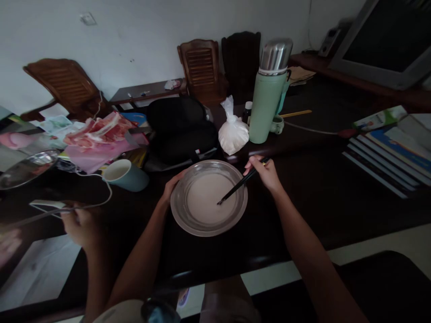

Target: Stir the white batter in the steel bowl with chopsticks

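A round metal bowl stands on the dark table in front of me, holding a smooth, pale, whitish liquid. Around the bowl's left rim, my left hand is closed, its fingers partly hidden behind the edge. My right hand is closed on black chopsticks with a gold band. They slant down to the left over the bowl's right rim, and their tips reach the liquid. Just behind the bowl sits a knotted clear plastic bag of white powder.
A green thermos stands behind the bowl, beside a black bag. Left are a blue cup, raw meat on pink plastic and a metal basin. Another person's hand holds a white-edged object. Books lie right.
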Available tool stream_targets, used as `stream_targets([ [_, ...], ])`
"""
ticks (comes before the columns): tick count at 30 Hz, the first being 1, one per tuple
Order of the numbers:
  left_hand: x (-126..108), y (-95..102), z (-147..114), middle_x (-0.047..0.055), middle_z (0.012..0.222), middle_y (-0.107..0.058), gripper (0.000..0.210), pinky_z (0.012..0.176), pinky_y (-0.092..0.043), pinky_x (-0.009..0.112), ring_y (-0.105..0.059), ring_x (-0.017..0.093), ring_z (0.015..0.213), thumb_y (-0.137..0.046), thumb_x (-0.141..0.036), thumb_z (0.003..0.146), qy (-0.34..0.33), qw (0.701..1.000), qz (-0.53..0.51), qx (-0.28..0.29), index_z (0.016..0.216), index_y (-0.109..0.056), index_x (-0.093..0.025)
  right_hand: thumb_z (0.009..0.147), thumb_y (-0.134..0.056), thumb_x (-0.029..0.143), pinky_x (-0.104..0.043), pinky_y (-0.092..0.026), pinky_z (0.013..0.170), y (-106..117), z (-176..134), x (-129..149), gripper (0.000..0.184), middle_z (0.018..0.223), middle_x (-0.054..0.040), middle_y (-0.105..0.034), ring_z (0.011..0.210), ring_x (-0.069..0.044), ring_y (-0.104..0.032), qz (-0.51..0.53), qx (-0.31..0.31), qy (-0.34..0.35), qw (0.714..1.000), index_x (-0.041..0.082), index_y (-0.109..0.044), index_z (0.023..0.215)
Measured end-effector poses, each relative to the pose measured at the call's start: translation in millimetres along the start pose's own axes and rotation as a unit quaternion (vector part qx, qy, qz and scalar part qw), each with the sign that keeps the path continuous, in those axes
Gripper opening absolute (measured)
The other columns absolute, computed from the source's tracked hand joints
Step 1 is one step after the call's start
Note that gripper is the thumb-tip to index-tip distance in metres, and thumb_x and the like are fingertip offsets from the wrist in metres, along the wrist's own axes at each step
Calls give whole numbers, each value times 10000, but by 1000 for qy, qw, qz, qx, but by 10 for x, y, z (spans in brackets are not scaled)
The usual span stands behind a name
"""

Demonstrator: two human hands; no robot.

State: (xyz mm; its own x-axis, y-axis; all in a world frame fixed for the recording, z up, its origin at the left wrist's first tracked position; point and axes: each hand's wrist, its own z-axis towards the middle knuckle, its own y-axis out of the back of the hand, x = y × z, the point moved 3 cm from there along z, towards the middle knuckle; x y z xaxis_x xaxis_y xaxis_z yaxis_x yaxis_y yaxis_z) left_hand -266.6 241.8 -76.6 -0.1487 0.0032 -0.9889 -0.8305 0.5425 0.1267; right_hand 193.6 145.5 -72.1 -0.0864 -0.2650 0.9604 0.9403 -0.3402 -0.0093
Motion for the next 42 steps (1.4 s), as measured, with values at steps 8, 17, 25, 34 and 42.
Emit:
stream_targets([
  [8,-165,-53,-8,-120,1071,-689,774,1000,-559,482,-464,270,1324,-237,-891,718,-100,993,-59,-26,1177,-648,-424,835,-608,537,-321,-530,772,-196,-11,-24,351,721,-21,-751,740,-180,-705,-2,55,39,998,207,-725,844],
  [17,-295,-202,15,-94,1172,-664,818,955,-545,559,-473,374,1282,-235,-885,751,-41,998,-32,-29,1168,-681,-341,836,-598,560,-320,-532,646,-3,-8,7,402,561,-17,-689,549,-169,-654,8,-2,5,1000,204,-667,664],
  [25,-295,-419,20,-57,1167,-673,611,1001,-537,485,-466,368,1292,-479,-714,817,-11,999,-33,-12,1204,-678,-285,837,-604,536,-328,-527,791,-204,-27,-15,340,733,-19,-752,757,-182,-705,-13,44,38,998,214,-711,821],
  [34,-208,-67,5,-27,1122,-692,887,956,-538,514,-498,379,1255,-285,-895,685,-79,995,-43,-45,1197,-683,-289,851,-581,554,-312,-514,635,19,9,-19,393,559,-12,-680,543,-164,-642,0,-11,9,1000,208,-661,682],
  [42,-163,1,0,-83,1078,-702,895,949,-554,524,-501,365,1253,-175,-922,698,-83,991,-3,-107,1136,-699,-343,833,-603,545,-332,-520,800,-197,-19,-13,345,730,-15,-754,744,-182,-699,-13,48,33,998,220,-710,875],
])
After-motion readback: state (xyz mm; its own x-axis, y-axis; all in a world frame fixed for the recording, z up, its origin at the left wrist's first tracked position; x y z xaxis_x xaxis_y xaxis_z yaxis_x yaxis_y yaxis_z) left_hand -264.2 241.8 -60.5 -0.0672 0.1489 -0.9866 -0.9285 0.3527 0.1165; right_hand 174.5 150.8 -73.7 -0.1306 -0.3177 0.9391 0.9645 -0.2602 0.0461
